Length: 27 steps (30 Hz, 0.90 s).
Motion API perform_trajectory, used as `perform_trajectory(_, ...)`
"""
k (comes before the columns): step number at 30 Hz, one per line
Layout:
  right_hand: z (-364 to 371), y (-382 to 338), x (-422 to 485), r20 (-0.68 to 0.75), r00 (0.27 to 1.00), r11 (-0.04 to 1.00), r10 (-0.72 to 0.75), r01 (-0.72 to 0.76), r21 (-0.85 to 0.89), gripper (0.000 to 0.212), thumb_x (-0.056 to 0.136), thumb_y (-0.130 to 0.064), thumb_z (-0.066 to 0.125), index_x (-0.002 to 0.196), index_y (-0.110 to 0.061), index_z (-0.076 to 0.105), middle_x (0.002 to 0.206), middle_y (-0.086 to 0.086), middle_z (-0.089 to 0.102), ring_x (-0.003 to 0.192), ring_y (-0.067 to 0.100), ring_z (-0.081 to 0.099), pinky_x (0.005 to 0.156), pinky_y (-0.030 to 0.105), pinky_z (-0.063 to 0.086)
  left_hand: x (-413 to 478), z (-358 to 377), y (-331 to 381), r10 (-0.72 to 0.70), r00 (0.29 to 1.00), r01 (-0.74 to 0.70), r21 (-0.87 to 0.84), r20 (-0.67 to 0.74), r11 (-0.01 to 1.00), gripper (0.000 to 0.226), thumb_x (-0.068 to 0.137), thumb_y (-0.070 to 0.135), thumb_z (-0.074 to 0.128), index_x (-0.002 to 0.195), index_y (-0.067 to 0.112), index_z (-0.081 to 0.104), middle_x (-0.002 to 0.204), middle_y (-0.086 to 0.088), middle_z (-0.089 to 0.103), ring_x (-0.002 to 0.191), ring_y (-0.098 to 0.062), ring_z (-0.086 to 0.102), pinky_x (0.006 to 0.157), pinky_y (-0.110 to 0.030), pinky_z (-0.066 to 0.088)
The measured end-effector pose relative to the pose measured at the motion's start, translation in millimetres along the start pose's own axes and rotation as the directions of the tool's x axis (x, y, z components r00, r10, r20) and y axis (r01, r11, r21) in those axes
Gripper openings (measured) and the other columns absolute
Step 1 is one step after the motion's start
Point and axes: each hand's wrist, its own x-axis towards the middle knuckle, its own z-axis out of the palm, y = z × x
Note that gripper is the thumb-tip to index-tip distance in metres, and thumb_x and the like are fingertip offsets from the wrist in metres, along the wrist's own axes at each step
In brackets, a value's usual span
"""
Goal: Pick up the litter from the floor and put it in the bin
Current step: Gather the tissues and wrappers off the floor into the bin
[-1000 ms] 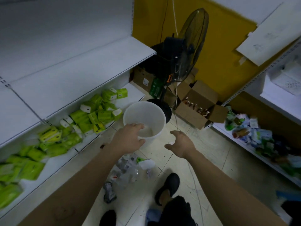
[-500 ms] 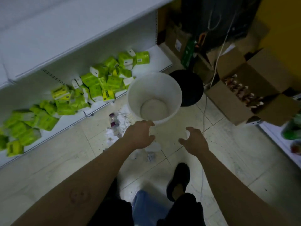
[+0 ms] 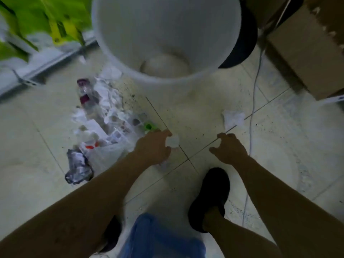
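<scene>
A white bin (image 3: pixel 115 40) stands on the tiled floor at the top centre; I cannot see anything inside it. A pile of litter (image 3: pixel 104 123) of paper scraps, wrappers and a plastic bag lies left of it. My left hand (image 3: pixel 152 146) is low at the pile's right edge, thumb and fingers pinched on a small white scrap (image 3: pixel 173 141). My right hand (image 3: pixel 229 148) hovers over the floor with curled, spread fingers and holds nothing. A crumpled white tissue (image 3: pixel 233 118) lies just beyond it.
A crumpled silver wrapper (image 3: pixel 78 168) lies at the pile's near end. A black fan base (image 3: pixel 242 45) and a cardboard box (image 3: pixel 307 43) sit right of the bin. A thin cable (image 3: pixel 253 108) runs down the floor. Green packs (image 3: pixel 46 15) fill the low shelf. My black shoe (image 3: pixel 210 198) is below.
The view has dropped much closer to the floor and bin. Both hands have gone down towards the litter, and the left one now pinches a white scrap.
</scene>
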Motion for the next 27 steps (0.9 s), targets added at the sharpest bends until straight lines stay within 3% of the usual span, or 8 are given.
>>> perform_trajectory(5,45,21,81,-0.027,0.998,0.999,0.048,-0.047,0.022,0.077,0.083,-0.045,0.063,0.145,-0.014,0.029,0.148,0.018,0.03,0.132,0.034,0.039,0.11,0.045,0.035,56,56,-51,0.014,0.997,-0.014,0.012,-0.07,1.0,0.045,0.09,0.024,0.055,0.133,0.015,0.047,0.124,-0.013,0.058,0.111,-0.03,0.056,0.091,-0.039,0.048)
perform_trajectory(10,59,49,146,-0.105,0.973,0.979,0.205,-0.203,0.029,0.081,0.087,-0.049,0.056,0.15,-0.021,0.013,0.155,0.02,-0.022,0.144,0.043,0.004,0.119,0.044,0.011,107,100,-81,-0.136,0.987,0.141,0.06,-0.09,0.988,0.052,0.086,0.023,0.054,0.135,0.014,0.04,0.125,-0.021,0.053,0.11,-0.038,0.054,0.091,-0.048,0.049)
perform_trajectory(13,53,62,175,-0.206,0.949,0.971,0.237,-0.226,0.074,0.086,0.082,-0.047,0.062,0.149,-0.03,0.01,0.153,0.018,-0.028,0.143,0.046,0.003,0.118,0.053,0.014,127,117,-90,-0.183,0.979,0.192,0.099,-0.092,0.976,0.069,0.085,0.031,0.057,0.146,0.027,0.024,0.14,-0.022,0.039,0.122,-0.04,0.046,0.096,-0.05,0.045)
perform_trajectory(16,46,67,201,-0.27,0.938,0.976,0.216,-0.198,0.093,0.086,0.078,-0.048,0.064,0.146,-0.034,0.013,0.155,0.017,-0.019,0.141,0.045,0.007,0.115,0.055,0.023,141,128,-93,-0.151,0.985,0.164,0.188,-0.081,0.968,0.074,0.086,0.037,0.057,0.148,0.031,0.018,0.145,-0.022,0.031,0.126,-0.041,0.04,0.097,-0.054,0.043)
perform_trajectory(19,49,66,218,-0.331,0.923,0.98,0.199,-0.197,0.039,0.082,0.077,-0.049,0.064,0.143,-0.034,0.018,0.155,0.018,-0.007,0.139,0.044,0.013,0.112,0.056,0.027,142,135,-94,-0.092,0.976,0.148,0.286,-0.199,0.947,0.057,0.085,0.036,0.057,0.137,0.027,0.036,0.136,-0.017,0.04,0.119,-0.035,0.045,0.089,-0.045,0.046)
perform_trajectory(22,62,62,224,-0.205,0.963,0.984,0.176,-0.164,0.074,0.079,0.084,-0.04,0.062,0.146,-0.02,0.019,0.155,0.019,0.015,0.139,0.039,0.024,0.113,0.052,0.029,138,144,-95,-0.057,0.969,0.149,0.383,-0.242,0.912,0.035,0.086,0.028,0.058,0.119,0.021,0.049,0.128,-0.012,0.046,0.112,-0.029,0.048,0.081,-0.039,0.041)
perform_trajectory(24,76,60,216,-0.237,0.964,0.993,0.118,-0.116,0.023,0.07,0.084,-0.032,0.062,0.141,-0.008,0.03,0.144,0.021,0.036,0.131,0.037,0.038,0.108,0.049,0.038,139,147,-99,-0.089,0.972,0.174,0.412,-0.217,0.895,0.036,0.083,0.022,0.061,0.116,0.017,0.05,0.129,-0.012,0.042,0.114,-0.03,0.046,0.083,-0.041,0.042)
perform_trajectory(27,102,42,199,-0.394,0.919,0.995,-0.002,-0.036,-0.089,0.046,0.084,-0.025,0.06,0.123,-0.004,0.049,0.124,0.019,0.049,0.112,0.035,0.05,0.092,0.045,0.048,143,151,-107,-0.119,0.973,0.197,0.437,-0.199,0.878,0.039,0.081,0.017,0.062,0.117,0.013,0.048,0.128,-0.012,0.046,0.115,-0.029,0.045,0.084,-0.04,0.042)
